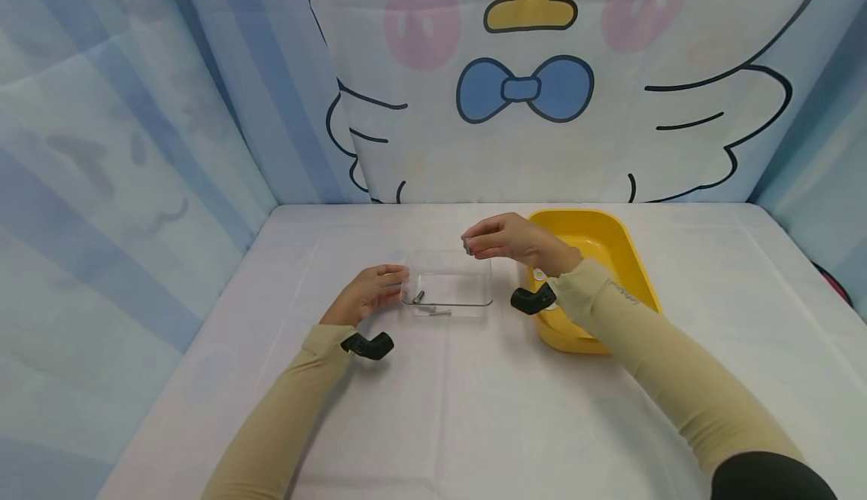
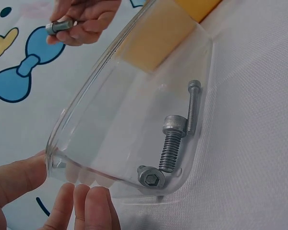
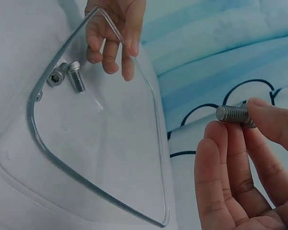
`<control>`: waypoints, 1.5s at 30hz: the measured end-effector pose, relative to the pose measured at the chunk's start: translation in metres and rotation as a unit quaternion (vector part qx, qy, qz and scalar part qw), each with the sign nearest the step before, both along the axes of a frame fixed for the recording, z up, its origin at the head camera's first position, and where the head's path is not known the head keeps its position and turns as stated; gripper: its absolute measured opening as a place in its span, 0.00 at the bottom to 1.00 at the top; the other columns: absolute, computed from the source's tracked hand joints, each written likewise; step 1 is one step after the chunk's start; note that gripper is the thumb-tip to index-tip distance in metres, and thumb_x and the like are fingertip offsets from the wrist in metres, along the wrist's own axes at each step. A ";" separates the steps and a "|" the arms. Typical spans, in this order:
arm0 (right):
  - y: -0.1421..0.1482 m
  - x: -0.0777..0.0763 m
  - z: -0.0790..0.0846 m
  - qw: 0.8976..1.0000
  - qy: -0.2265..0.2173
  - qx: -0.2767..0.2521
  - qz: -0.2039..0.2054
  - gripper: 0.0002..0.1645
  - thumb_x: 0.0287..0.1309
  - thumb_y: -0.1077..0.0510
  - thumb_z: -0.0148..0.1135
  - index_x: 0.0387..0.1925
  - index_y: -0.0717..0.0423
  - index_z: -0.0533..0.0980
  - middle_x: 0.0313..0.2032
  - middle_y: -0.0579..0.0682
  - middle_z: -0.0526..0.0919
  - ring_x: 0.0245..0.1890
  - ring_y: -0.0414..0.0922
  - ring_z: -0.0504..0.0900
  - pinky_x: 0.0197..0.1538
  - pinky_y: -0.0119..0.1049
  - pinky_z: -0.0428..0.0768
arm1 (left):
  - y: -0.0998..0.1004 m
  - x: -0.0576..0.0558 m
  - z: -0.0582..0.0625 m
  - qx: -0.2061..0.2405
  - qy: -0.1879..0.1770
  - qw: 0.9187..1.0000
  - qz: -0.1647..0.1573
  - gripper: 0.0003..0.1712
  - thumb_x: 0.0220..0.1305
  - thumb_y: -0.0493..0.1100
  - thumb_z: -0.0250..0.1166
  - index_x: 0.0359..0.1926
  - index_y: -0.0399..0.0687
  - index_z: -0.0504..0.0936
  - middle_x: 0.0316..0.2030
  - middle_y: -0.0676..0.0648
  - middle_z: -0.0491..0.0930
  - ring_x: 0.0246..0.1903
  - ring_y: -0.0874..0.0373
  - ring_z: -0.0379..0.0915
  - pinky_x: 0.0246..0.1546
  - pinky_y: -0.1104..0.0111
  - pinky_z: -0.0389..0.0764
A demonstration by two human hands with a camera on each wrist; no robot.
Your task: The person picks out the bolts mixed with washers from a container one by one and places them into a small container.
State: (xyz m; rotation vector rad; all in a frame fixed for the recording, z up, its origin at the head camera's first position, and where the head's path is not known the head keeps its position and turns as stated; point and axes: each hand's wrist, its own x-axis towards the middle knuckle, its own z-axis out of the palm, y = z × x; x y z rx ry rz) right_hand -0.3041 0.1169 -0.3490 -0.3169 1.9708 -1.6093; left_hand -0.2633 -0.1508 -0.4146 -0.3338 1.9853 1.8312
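Note:
A clear plastic box point(image 1: 467, 305) stands on the table with its open top up. At its left end is my left hand point(image 1: 369, 291), its relaxed fingertips point(image 2: 98, 203) against the outside of the end wall and the thumb by the rim corner. Inside the box lie a thick socket head bolt point(image 2: 170, 148), a long thin one point(image 2: 193, 105) and another point(image 2: 151, 177) with its hex socket facing the left wrist camera. Above the box's far right corner, my right hand point(image 1: 518, 242) pinches a short threaded bolt point(image 3: 232, 114) between thumb and fingers.
A yellow tray point(image 1: 640, 266) stands right of the box, partly covered by my right forearm, with small round pale things point(image 1: 539, 275) at its left side. White cloth point(image 1: 406, 410) covers the table. Printed curtains point(image 1: 521, 153) hang behind and at both sides.

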 end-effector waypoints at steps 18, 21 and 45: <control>-0.035 -0.006 -0.014 0.999 -0.005 0.033 0.007 0.23 0.60 0.63 0.60 0.55 0.69 0.72 0.41 0.49 0.82 0.41 0.43 0.81 0.52 0.35 0.80 | 0.001 -0.001 -0.001 -0.009 -0.006 1.000 0.010 0.27 0.65 0.40 0.60 0.64 0.39 0.68 0.62 0.42 0.69 0.39 0.66 0.73 0.37 0.79 0.77; -0.040 -0.008 -0.017 0.999 -0.009 0.042 0.003 0.22 0.60 0.62 0.61 0.55 0.68 0.73 0.43 0.51 0.81 0.41 0.43 0.81 0.52 0.36 0.80 | 0.001 0.000 0.000 -0.008 -0.004 1.000 0.009 0.27 0.65 0.40 0.60 0.63 0.38 0.68 0.60 0.42 0.70 0.39 0.65 0.72 0.38 0.78 0.77; -0.056 -0.005 -0.030 0.998 -0.005 0.056 -0.023 0.20 0.56 0.66 0.63 0.51 0.68 0.76 0.44 0.56 0.83 0.35 0.40 0.82 0.57 0.44 0.78 | 0.002 -0.001 -0.001 -0.012 -0.006 1.000 0.013 0.26 0.65 0.40 0.60 0.63 0.38 0.68 0.61 0.43 0.70 0.43 0.63 0.72 0.41 0.76 0.77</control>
